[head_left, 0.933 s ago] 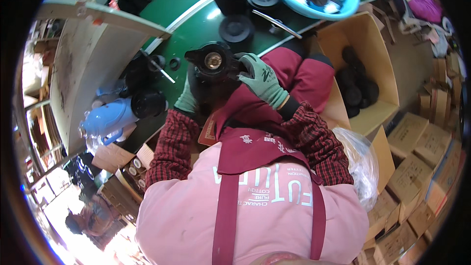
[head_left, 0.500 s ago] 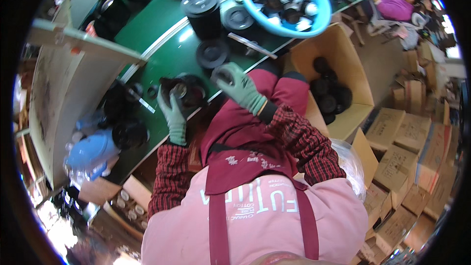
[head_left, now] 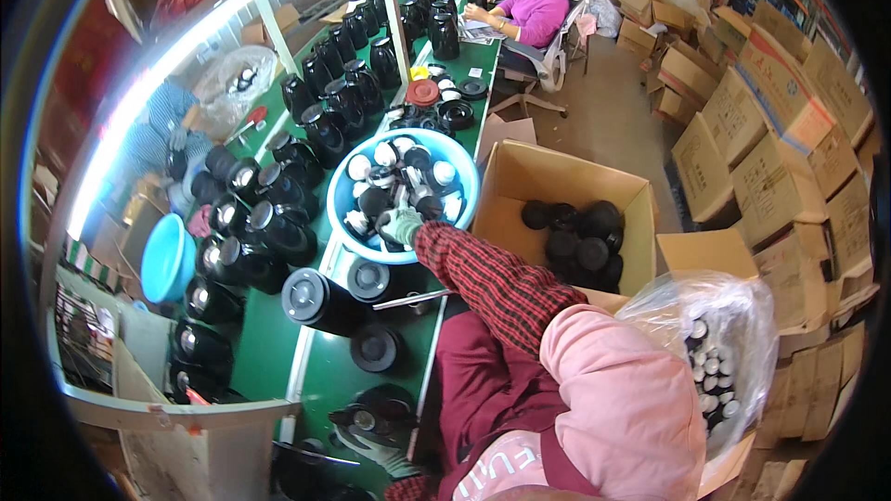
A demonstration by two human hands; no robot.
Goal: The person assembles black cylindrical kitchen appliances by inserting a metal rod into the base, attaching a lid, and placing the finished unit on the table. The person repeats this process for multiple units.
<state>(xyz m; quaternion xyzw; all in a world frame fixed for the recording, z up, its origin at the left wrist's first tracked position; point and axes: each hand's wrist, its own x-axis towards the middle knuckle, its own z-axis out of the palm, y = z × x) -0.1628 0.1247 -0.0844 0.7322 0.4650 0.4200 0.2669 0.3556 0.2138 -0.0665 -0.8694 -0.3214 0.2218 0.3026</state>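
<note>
Had right hand [head_left: 402,225] down in blue basin [head_left: 470,187] among black-and-white parts [head_left: 374,201], just above frame centre; left hand [head_left: 376,451] against dark jug [head_left: 389,401] on green bench [head_left: 324,366], near bottom. Honestly couldn't tell either hand's grip.

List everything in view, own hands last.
Table: one, green, centre
Nearer basins: two, blue, centre and left
Caps: many, black and white, in centre basin
Containers: many, black, on table
Lidded cylinder: one, black, on table
Lids: two, black, beside cylinder
Rod: one, silvery, beside lids
Open box: one, brown, centre right
Rounded pieces: several, black, in box
Plastic bag: one, clear, lower right
Cartons: many, brown, right
Co-worker: one, purple top, upper centre
Vessel: one, black, bottom
Left hand: one, green glove, by vessel
Right hand: one, green glove, among caps
</note>
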